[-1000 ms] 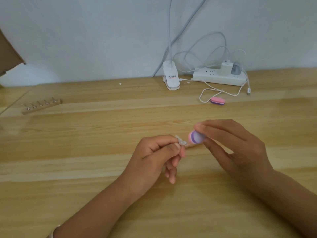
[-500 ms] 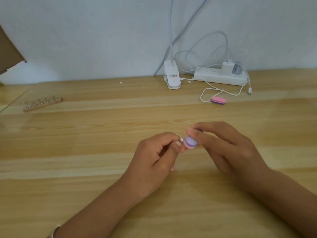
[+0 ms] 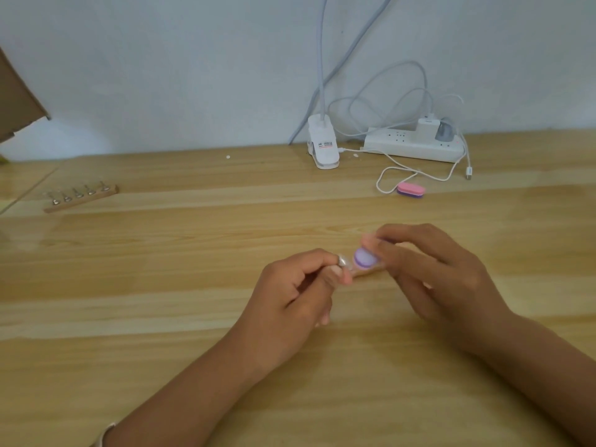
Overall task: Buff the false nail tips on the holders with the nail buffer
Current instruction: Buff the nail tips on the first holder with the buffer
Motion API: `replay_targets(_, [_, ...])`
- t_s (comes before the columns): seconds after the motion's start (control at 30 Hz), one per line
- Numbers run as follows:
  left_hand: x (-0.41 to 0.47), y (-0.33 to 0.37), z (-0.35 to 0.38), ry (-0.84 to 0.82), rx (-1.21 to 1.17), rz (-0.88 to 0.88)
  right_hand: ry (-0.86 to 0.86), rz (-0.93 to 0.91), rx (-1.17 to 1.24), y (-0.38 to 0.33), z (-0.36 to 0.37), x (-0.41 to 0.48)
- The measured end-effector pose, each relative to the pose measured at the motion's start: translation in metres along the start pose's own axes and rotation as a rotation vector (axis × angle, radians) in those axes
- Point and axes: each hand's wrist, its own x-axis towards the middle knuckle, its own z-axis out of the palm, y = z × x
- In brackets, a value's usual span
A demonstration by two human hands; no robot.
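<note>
A false nail tip is being held against a nail buffer above the desk.
The clear tip on its holder is being pinched by the curled fingers of the left hand; the pink-and-purple buffer is being gripped by the right hand, purple end at the tip. A wooden rack of holders is lying far left.

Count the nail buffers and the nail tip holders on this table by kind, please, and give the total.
Nail buffers: 2 (held buffer in the right hand; spare buffer)
Nail tip holders: 6 (held holder in the left hand; row of 5 holders on the wooden strip)
Total: 8
</note>
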Motion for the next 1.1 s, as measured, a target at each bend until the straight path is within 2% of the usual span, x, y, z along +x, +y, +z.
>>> replay_targets(0.1, [0.000, 0.003, 0.000, 0.009, -0.022, -0.003, 0.118, 0.099, -0.025, 0.002, -0.004, 0.003])
replay_targets(0.17, [0.001, 0.001, 0.000, 0.046, -0.072, -0.035, 0.159, 0.080, -0.025, -0.007, -0.002, 0.002])
replay_targets(0.3, [0.002, -0.001, -0.001, 0.013, -0.180, -0.090, 0.112, -0.002, -0.018, -0.017, 0.004, 0.001])
replay_targets(0.63, [0.001, -0.004, 0.005, -0.029, -0.323, -0.197, 0.088, -0.040, -0.018, -0.008, 0.005, 0.001])
replay_targets(0.83, [0.003, -0.004, 0.005, 0.003, -0.327, -0.230, 0.162, 0.010, 0.015, -0.013, 0.002, 0.002])
replay_targets(0.97, [0.002, -0.003, 0.006, -0.017, -0.341, -0.232, 0.058, -0.039, -0.017, -0.013, 0.006, 0.002])
replay_targets(1.1, [0.001, -0.001, 0.005, 0.003, -0.363, -0.238, 0.120, 0.046, -0.014, -0.004, -0.003, 0.006])
